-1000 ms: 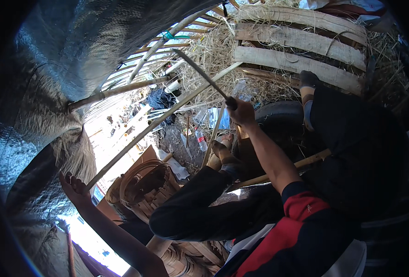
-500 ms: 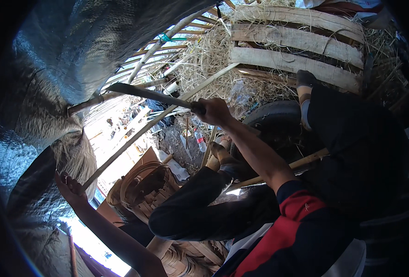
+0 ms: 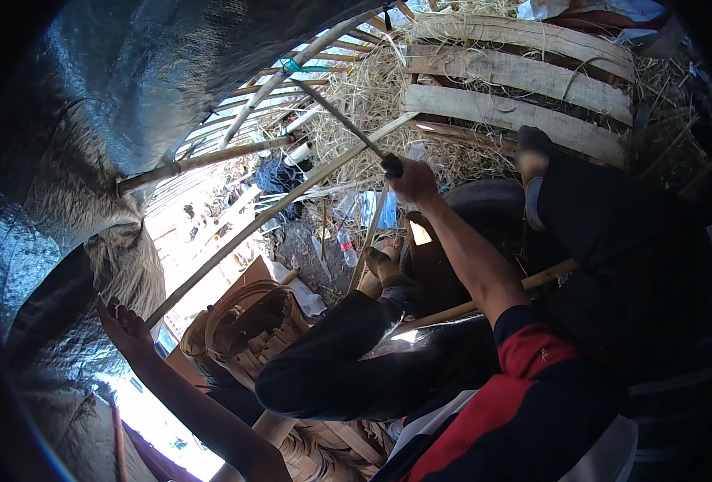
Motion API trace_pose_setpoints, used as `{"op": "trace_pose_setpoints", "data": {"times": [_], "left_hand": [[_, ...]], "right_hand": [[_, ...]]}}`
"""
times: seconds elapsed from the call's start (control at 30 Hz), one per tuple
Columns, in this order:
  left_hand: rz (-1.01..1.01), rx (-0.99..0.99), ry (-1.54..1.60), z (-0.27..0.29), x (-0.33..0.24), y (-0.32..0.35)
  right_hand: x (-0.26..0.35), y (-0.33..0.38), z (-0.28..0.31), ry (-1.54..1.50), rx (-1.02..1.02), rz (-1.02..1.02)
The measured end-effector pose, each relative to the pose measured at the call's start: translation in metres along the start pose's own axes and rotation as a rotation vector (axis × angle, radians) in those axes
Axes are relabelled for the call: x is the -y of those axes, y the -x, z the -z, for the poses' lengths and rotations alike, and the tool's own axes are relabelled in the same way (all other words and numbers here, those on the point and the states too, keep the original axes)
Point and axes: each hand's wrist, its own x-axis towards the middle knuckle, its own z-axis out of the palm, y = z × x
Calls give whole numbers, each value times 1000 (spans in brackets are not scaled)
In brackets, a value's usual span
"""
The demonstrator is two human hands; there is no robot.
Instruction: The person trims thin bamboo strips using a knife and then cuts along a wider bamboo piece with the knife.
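Observation:
My left hand (image 3: 128,329) is wrapped around the near-left end of a long, pale wooden pole (image 3: 271,213). The pole slants up to the right, its far end by the wooden slats. In my right hand (image 3: 414,181) is the dark handle of a machete (image 3: 344,120). Its blade points up and left, seen nearly edge-on, and crosses over the pole in the picture; whether they touch I cannot tell. My bent leg (image 3: 332,353) lies below the pole, and a bare foot (image 3: 386,265) rests near a tyre (image 3: 484,197).
Woven bamboo baskets (image 3: 251,321) stand beside my leg. Straw (image 3: 364,96) lies around a slatted wooden crate (image 3: 524,104) at the far right. A plastic bottle (image 3: 346,246) lies mid-ground. Dark sheeting (image 3: 131,88) hangs at left, beside a bamboo rail (image 3: 203,165).
My right hand has moved right and slightly away, and the machete has swung so its tip points farther up instead of left. The left hand and pole have barely moved.

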Motion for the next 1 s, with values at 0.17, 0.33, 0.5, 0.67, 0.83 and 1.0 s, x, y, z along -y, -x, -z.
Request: {"op": "trace_pose_setpoints", "data": {"times": [0.17,0.33,0.5,0.67,0.83,1.0], "left_hand": [[6,-6,-18,7,3,-8],[46,112,55,17,10,-22],[97,67,83,4,0,-3],[0,136,76,10,-5,-24],[-40,34,7,0,4,-28],[52,57,-10,12,17,-35]], "right_hand": [[56,-1,-22,-158,71,243],[-7,7,-13,-71,-84,11],[-45,0,33,-11,16,-377],[-1,0,19,-117,60,-218],[36,-18,-17,-133,114,181],[26,-12,-16,-182,114,209]]}}
